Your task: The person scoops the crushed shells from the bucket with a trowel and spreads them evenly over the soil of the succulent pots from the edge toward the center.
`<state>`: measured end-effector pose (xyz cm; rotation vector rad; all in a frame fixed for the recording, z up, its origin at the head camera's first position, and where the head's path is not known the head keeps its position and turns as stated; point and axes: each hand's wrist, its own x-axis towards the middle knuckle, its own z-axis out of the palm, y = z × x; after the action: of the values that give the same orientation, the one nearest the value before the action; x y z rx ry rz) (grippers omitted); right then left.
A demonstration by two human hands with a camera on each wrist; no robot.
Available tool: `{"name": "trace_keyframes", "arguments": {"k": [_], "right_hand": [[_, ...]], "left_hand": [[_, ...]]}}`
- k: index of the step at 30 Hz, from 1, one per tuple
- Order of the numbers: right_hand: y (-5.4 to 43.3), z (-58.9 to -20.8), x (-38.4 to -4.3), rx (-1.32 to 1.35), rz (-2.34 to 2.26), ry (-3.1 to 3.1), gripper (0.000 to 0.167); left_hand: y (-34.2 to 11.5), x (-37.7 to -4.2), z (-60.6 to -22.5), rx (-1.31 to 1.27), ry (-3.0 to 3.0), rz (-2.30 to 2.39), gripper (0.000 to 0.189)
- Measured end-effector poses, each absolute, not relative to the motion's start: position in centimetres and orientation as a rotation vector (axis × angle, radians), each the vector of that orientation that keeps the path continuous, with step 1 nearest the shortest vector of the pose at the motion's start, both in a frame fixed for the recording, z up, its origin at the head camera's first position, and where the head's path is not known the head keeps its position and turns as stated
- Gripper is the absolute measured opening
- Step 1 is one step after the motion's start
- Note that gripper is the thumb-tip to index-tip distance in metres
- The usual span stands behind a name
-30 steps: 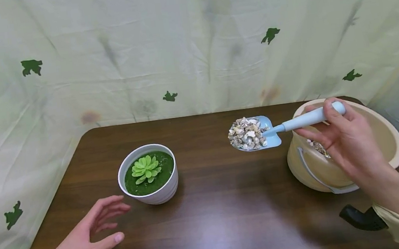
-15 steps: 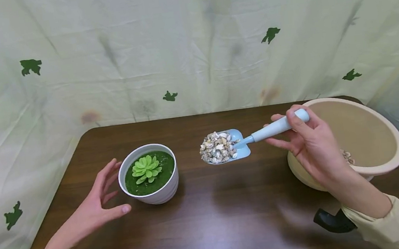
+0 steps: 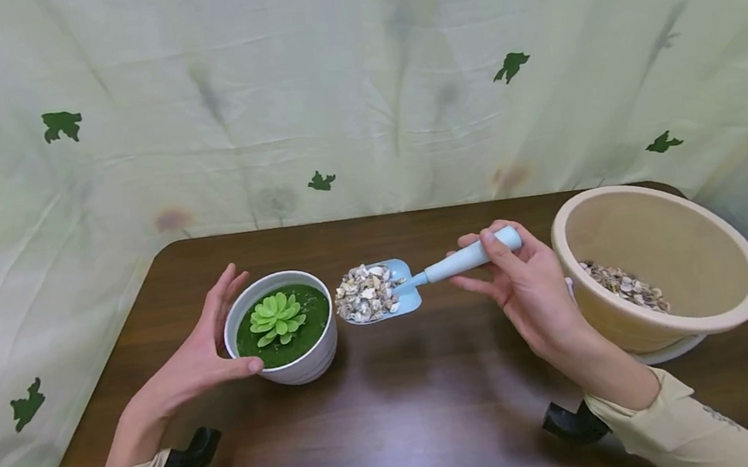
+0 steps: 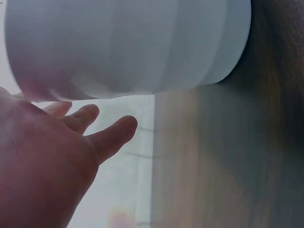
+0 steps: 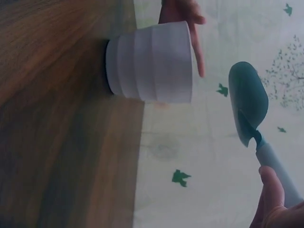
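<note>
My right hand (image 3: 537,295) grips the pale blue handle of a small trowel (image 3: 471,257) between thumb and fingers. Small shell-like pebbles (image 3: 364,295) are heaped on its blade, which is held level, raised above the table and just right of a white ribbed flowerpot (image 3: 309,366). In that pot a green succulent (image 3: 276,319) sits on dark green moss. Around the pot's left side spreads my left hand (image 3: 209,351), fingers behind and thumb at the front rim. The left wrist view shows its fingers (image 4: 116,135) extended beside the pot wall; whether they touch it I cannot tell.
A beige bucket (image 3: 691,249) stands at the right of the dark wooden table (image 3: 398,433), with more shell-like pebbles (image 3: 626,287) inside. Pale cloth with green leaf shapes hangs behind the table. Black devices (image 3: 194,452) sit at both wrists.
My right hand has carried the loaded trowel leftward from above the bucket to beside the flowerpot. My left hand has moved right and up, to around the pot's left side.
</note>
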<state>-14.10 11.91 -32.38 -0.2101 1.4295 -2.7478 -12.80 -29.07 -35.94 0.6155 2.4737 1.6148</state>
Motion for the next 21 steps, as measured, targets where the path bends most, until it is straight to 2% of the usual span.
{"name": "trace_keyframes", "arguments": {"k": [12,21], "right_hand": [[8.5,-33.9,-15.2,-0.172,-2.787,1.448,0.012],[7.1,-34.6,-16.1,-0.179,-2.799,1.472,0.007]], "left_hand": [[-29.0,-13.2,-36.0,0.523,2.408,1.592,0.115],[-29.5,-12.9,-36.3,0.511,2.380,1.587,0.116]]}}
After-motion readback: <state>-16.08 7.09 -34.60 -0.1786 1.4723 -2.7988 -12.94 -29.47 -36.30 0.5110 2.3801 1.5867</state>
